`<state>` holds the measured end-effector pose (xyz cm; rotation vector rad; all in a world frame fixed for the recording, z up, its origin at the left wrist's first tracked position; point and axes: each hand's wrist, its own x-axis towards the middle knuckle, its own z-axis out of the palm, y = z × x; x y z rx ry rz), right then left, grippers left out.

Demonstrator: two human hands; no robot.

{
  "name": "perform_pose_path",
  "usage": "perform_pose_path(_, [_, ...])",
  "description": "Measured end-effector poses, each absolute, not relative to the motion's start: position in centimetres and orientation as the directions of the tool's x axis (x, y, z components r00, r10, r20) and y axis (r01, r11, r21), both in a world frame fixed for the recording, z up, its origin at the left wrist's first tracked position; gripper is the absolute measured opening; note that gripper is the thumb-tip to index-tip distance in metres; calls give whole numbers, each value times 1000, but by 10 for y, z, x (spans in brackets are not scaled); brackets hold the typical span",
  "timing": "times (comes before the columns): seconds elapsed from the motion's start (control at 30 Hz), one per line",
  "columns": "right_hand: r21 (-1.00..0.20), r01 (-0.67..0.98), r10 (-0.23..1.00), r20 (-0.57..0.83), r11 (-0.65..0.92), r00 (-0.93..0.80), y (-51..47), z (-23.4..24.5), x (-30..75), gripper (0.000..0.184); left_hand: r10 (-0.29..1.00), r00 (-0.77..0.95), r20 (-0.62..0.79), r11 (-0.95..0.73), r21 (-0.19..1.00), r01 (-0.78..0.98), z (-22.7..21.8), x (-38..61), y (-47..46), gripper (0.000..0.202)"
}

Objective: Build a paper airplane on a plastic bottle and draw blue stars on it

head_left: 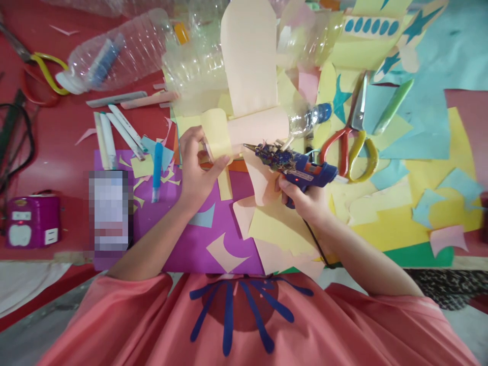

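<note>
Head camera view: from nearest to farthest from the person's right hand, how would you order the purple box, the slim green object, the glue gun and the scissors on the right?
1. Glue gun: held in the right hand.
2. Scissors: just to its right, handles toward the person.
3. Slim green object: right of the scissors.
4. Purple box: far left.

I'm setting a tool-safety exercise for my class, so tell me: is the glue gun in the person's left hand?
No, the right hand holds the glue gun, while the left hand holds pale yellow paper.
</note>
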<state>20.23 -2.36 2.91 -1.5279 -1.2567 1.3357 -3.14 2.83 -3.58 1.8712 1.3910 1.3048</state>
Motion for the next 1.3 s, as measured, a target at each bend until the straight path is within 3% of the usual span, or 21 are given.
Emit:
perform_pose_path(0.67, [-957,171,972,-221,-233,85,-22,28,209,28,930,8,367,-345,868,357,-36,-29,29,57])
perform_pose_path(0.9, [-958,153,965,-223,-243,136,-21,34,211,21,924,37,380,-362,842,401,-37,-33,30,59])
perform_pose_path(1.3, [-965,159,969,-183,-210,168,-20,38,213,25,926,53,373,-362,841,403,-33,-39,32,62])
